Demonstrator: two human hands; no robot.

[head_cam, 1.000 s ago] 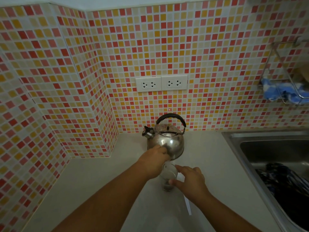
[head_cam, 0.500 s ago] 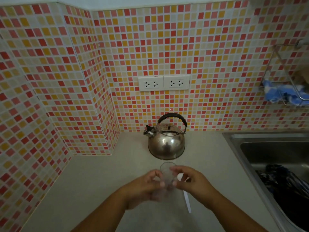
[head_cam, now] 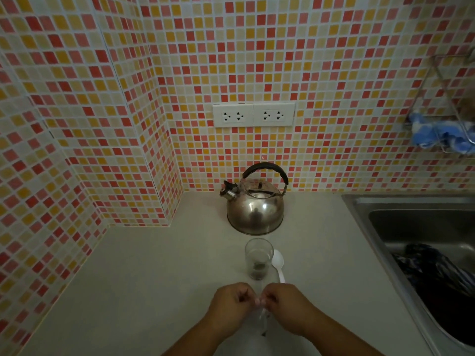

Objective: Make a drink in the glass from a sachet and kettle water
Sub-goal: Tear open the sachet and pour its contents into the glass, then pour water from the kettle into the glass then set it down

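Note:
A clear glass stands on the counter with a little dark powder at its bottom. A white plastic spoon lies just right of it. Behind them sits a steel kettle with a black handle, spout to the left. Near the counter's front, my left hand and my right hand meet fingertip to fingertip, pinching a thin clear sachet that hangs down between them. Both hands are well short of the glass.
A steel sink with a dark cloth inside fills the right side. A wire rack holding a blue cloth hangs on the tiled wall. Two wall sockets sit above the kettle. The wall corner juts out at left.
Both hands drew back from the glass toward the front edge, taking the sachet with them. The glass now stands alone, and the spoon beside it is uncovered.

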